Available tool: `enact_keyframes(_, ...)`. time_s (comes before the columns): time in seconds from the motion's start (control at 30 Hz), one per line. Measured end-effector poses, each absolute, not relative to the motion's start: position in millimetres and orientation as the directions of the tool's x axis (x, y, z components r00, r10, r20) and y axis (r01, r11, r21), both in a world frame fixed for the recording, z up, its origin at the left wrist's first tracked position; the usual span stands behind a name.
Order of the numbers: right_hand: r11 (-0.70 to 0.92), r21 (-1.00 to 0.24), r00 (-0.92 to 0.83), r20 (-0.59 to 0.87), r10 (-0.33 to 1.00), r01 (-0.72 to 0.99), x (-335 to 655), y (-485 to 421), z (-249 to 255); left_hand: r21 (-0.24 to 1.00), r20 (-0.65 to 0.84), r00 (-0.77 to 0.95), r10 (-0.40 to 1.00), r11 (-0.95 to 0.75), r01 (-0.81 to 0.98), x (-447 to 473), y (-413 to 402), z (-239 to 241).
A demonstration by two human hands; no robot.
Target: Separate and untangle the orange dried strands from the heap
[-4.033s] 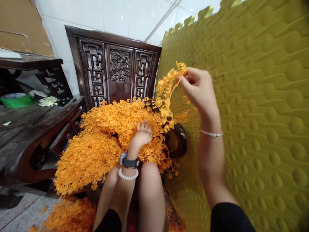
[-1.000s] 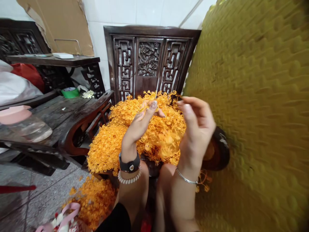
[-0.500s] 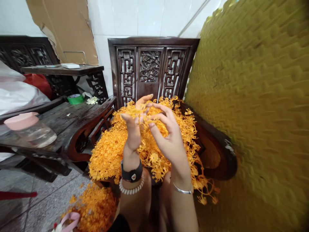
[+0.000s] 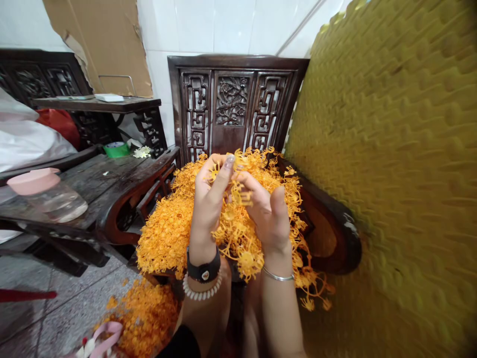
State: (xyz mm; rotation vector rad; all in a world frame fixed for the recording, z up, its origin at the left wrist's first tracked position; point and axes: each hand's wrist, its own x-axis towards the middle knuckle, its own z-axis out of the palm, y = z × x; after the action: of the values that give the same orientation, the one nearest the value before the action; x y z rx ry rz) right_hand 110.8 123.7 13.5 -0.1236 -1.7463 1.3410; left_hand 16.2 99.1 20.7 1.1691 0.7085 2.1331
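Note:
My left hand (image 4: 208, 199) is closed, its thumb pressed toward the fingers on an orange plastic flower piece (image 4: 214, 171) with thin spidery arms. Facing it, my right hand (image 4: 270, 214) has its thumb raised apart and its fingers reaching to the left fingertips. Between the two palms is a blurred orange piece (image 4: 238, 194); whether a finger touches it I cannot tell. Below and behind both hands, a big heap of orange plastic flower pieces (image 4: 167, 233) covers the seat of a dark carved wooden chair (image 4: 231, 141). Some linked pieces (image 4: 313, 293) hang over its right side.
More orange pieces (image 4: 149, 313) lie on the floor at lower left, beside a pink strap (image 4: 112, 330). A dark wooden bench (image 4: 97, 181) at left bears a pink-lidded bottle (image 4: 52, 194) and green tape (image 4: 116, 149). A yellow textured mat (image 4: 391, 149) stands at right.
My left thumb has come up and over against the fingers. My right hand has turned its palm inward and spread its thumb away. The orange pieces between the hands have shifted.

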Motion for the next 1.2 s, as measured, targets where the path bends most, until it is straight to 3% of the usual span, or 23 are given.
enact_keyframes(0.13, 0.552, -0.766, -0.554, 0.631, 0.544, -0.330, 114, 120, 15, 0.654, 0.563, -0.469, 0.680, -0.714, -0.250, 19, 100, 21)
enact_keyframes(0.3, 0.574, -0.786, -0.302, 0.618, 0.726, -0.231, 107, 114, 18, 0.704, 0.616, -0.417, 0.668, -0.705, -0.089, 12, 107, 17)
enact_keyframes(0.4, 0.556, -0.801, -0.244, 0.598, 0.763, -0.225, 109, 114, 20, 0.706, 0.697, -0.243, 0.675, -0.705, 0.068, 5, 103, 16)
enact_keyframes(0.53, 0.524, -0.809, -0.228, 0.581, 0.781, -0.267, 113, 117, 21, 0.692, 0.716, -0.007, 0.698, -0.709, 0.134, 2, 95, 17)
enact_keyframes(0.8, 0.495, -0.855, -0.306, 0.519, 0.798, -0.157, 124, 119, 26, 0.791, 0.606, -0.178, 0.776, -0.611, 0.032, 14, 101, 18)
enact_keyframes(0.93, 0.443, -0.868, -0.303, 0.494, 0.815, -0.222, 128, 123, 26, 0.806, 0.588, -0.176, 0.789, -0.590, 0.047, 17, 103, 17)
enact_keyframes(1.07, 0.464, -0.874, -0.204, 0.485, 0.850, -0.145, 128, 126, 25, 0.829, 0.557, -0.203, 0.805, -0.556, 0.066, 18, 106, 15)
enact_keyframes(1.2, 0.481, -0.853, -0.202, 0.517, 0.832, -0.203, 126, 122, 25, 0.822, 0.549, -0.148, 0.823, -0.563, -0.083, 19, 105, 16)
